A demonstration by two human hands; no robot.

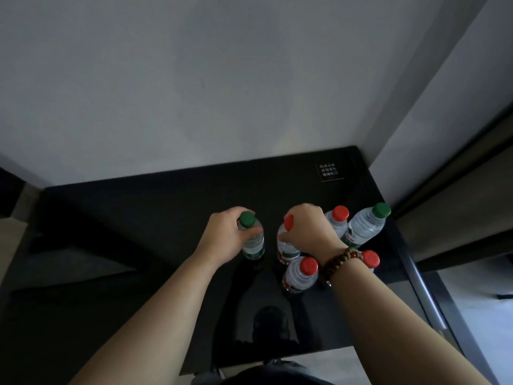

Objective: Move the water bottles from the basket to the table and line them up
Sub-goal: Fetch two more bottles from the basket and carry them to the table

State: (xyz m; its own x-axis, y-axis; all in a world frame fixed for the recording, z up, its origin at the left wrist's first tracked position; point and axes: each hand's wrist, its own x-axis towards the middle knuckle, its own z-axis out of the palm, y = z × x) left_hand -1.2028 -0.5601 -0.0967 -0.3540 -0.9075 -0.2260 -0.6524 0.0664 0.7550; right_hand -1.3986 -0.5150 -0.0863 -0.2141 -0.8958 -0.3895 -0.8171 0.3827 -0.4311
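Head view: left hand around green-capped bottle, right hand around red-capped bottle

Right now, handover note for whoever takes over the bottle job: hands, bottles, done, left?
Left hand: grips the clear plastic green-capped water bottle, upright on the glossy black table.
Right hand: grips the clear red-capped bottle beside it, near the neck.
Also standing on the table, to the right: far red-capped bottle, far green-capped bottle, near red-capped bottle, and a red-capped one half hidden behind the right wrist.
Done: six bottles on the table.
Left: they are clustered, not in a line. The basket is not in view, so cannot tell if more remain.
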